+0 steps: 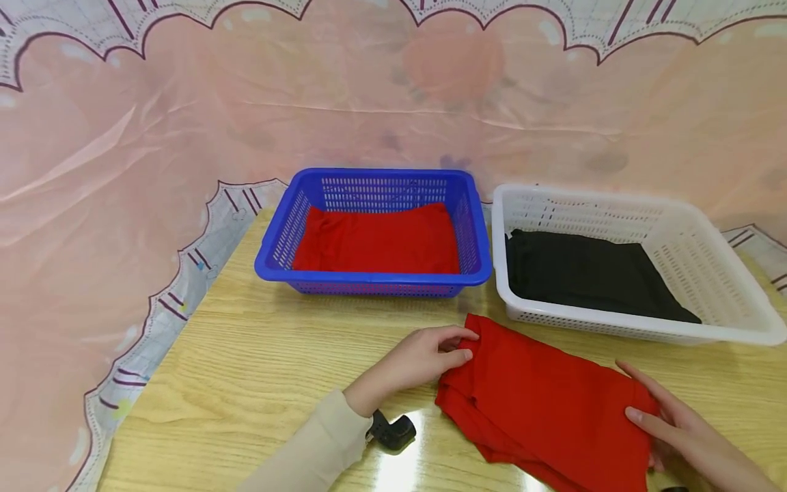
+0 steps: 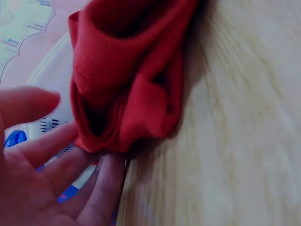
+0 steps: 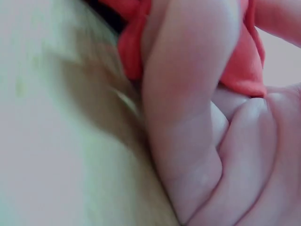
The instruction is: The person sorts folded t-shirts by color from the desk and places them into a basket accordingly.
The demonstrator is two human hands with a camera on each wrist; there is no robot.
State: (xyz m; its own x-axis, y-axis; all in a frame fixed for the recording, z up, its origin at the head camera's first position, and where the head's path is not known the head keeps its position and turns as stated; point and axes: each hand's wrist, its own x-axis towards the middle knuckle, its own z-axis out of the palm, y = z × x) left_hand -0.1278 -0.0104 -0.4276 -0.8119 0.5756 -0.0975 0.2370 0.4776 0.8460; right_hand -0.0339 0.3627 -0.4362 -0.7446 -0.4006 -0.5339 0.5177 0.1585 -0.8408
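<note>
The red cloth lies folded in several layers, nearer the person than the blue basket and to that basket's right. The right hand holds the end farther from the blue basket, thumb on top and fingers round the edge and below, apparently so that the layers do not slide apart. The left hand, its thumb and fingers spread fairly wide, touches the end nearer the blue basket; the left wrist view shows the thumb off the cloth and the fingers at its lower edge, which looks more like steadying than gripping. Having one hand at each end likely keeps the cloth level.

A folded red bundle lies flat inside the blue basket. Just to the right of the blue basket, the white basket carries a black cloth; one colour per basket suggests that they are kept apart. All this stands on the bench, with a patterned sheet hanging behind the blue basket.

Counted: two baskets, one blue and one white; two red lots, one inside the blue basket and one outside it; one black lot; two hands. How many pieces each lot contains I cannot tell.
</note>
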